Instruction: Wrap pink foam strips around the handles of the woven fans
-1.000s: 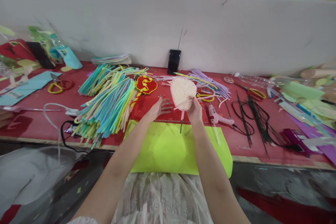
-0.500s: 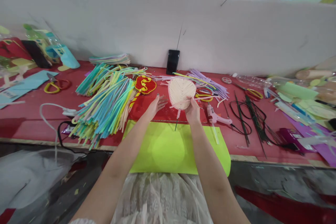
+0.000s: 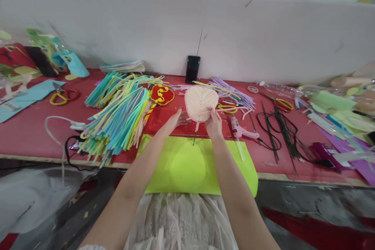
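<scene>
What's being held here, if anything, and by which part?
The right hand holds the cream fan-shaped piece by its lower right edge; the left hand appears to hold nothing.

Pale grey partition (image 3: 140, 27) (few dark marks on it) behind red-topped table (image 3: 32, 136); dark grey floor (image 3: 287, 194) below.

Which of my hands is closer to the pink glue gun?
Your right hand: it is just left of the pink glue gun, holding the cream leaf-shaped piece. Your left hand is farther left, beyond that piece.
</scene>
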Demonstrator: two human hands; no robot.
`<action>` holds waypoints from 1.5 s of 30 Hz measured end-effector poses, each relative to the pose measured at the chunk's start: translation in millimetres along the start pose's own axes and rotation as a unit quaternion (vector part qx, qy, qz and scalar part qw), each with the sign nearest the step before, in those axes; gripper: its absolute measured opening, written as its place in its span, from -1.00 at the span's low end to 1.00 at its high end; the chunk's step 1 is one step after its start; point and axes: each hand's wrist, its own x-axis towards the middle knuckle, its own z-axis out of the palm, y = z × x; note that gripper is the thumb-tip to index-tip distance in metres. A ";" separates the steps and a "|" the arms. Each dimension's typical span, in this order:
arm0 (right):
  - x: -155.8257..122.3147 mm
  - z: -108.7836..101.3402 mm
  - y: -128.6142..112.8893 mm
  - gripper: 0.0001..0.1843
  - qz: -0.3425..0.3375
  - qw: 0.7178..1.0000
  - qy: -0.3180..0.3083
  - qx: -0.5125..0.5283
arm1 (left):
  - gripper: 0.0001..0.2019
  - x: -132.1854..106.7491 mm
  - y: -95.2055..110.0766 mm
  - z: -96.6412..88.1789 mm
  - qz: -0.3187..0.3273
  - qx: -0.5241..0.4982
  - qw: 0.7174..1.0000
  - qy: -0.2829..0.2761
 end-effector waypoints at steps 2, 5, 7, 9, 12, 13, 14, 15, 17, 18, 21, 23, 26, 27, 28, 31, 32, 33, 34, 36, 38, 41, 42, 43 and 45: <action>0.2 -0.5 0.2 -0.74 0.000 1.000 0.001 -0.008 | -0.55 -2.2 0.7 0.3 -0.003 0.004 1.000 -0.004; 0.1 -0.6 -0.1 -0.73 0.001 1.000 0.007 -0.014 | -0.52 -6.6 1.7 0.7 -0.021 0.001 1.000 -0.022; -0.4 -0.5 -0.6 -0.74 0.000 1.000 0.006 -0.011 | -0.53 -7.9 1.6 0.8 -0.029 -0.008 0.999 -0.025; -1.0 -0.3 -1.2 -0.75 0.002 1.000 0.000 -0.003 | -0.56 -6.6 1.3 0.7 -0.019 -0.020 1.000 -0.011; -1.6 0.1 -2.2 -0.76 0.006 1.000 -0.009 0.009 | -0.60 -0.7 0.9 0.5 0.021 -0.029 0.999 0.019; -1.6 0.3 -2.4 -0.76 0.006 1.000 -0.010 0.010 | -0.59 1.3 0.8 0.7 0.032 -0.033 0.999 0.024; -1.6 0.6 -2.3 -0.76 0.004 1.000 -0.011 0.010 | -0.58 2.9 0.5 1.3 0.037 -0.038 0.998 0.025; -1.4 0.8 -2.0 -0.76 0.001 1.000 -0.012 0.009 | -0.57 3.8 0.0 2.3 0.039 -0.044 0.998 0.021; -1.0 1.1 -0.2 -0.76 -0.005 1.000 -0.022 0.005 | -0.57 3.3 -1.8 5.4 0.042 -0.054 0.998 0.001; -0.8 1.1 1.3 -0.77 -0.007 1.000 -0.029 0.002 | -0.60 1.9 -3.1 7.4 0.050 -0.056 0.997 -0.010; -0.2 0.7 6.4 -0.76 -0.001 0.998 -0.055 -0.002 | -0.75 -4.4 -6.2 12.7 0.097 -0.066 0.993 -0.018; -0.1 0.3 8.5 -0.75 0.013 0.998 -0.067 -0.001 | -0.80 -8.2 -5.8 14.2 0.116 -0.079 0.990 -0.008; -0.1 -0.5 6.1 -0.73 0.040 0.996 -0.077 0.007 | -0.81 -10.5 -0.8 11.4 0.121 -0.105 0.987 0.019; -0.2 -0.8 3.8 -0.72 0.043 0.996 -0.073 0.012 | -0.82 -10.5 1.6 9.4 0.125 -0.115 0.985 0.032; -0.4 -1.2 1.0 -0.73 0.044 0.997 -0.065 0.019 | -0.82 -10.1 3.9 7.1 0.131 -0.127 0.982 0.046; -1.7 -2.6 -7.9 -0.76 0.044 0.998 -0.024 0.046 | -0.83 -8.4 9.7 0.2 0.166 -0.158 0.970 0.084; -2.4 -2.9 -10.2 -0.78 0.045 0.997 -0.016 0.054 | -0.83 -7.8 10.9 -1.6 0.179 -0.163 0.966 0.092; -3.1 -3.0 -11.8 -0.79 0.047 0.997 -0.015 0.059 | -0.82 -7.2 11.6 -3.0 0.191 -0.167 0.962 0.098; -3.9 -2.8 -12.6 -0.77 0.049 0.997 -0.018 0.057 | -0.82 -6.7 11.9 -4.1 0.200 -0.170 0.960 0.102; -5.6 -1.4 -11.8 -0.66 0.052 0.998 -0.033 0.033 | -0.82 -5.9 11.5 -5.3 0.212 -0.173 0.956 0.104; -7.6 1.2 -8.7 -0.60 0.051 0.997 -0.050 -0.012 | -0.83 -5.4 10.5 -5.4 0.215 -0.172 0.956 0.101; -11.8 6.9 -3.7 -0.61 0.060 0.992 -0.076 -0.086 | -0.82 -5.7 9.0 -3.4 0.207 -0.166 0.960 0.088; -13.5 9.0 -2.9 -0.60 0.068 0.988 -0.082 -0.109 | -0.82 -6.1 8.6 -2.2 0.204 -0.163 0.962 0.084; -15.4 11.2 -2.6 -0.59 0.073 0.985 -0.087 -0.129 | -0.82 -6.6 8.1 -0.9 0.201 -0.160 0.963 0.080; -19.0 15.1 -3.4 -0.57 0.073 0.980 -0.096 -0.159 | -0.83 -7.5 6.7 1.9 0.195 -0.149 0.966 0.075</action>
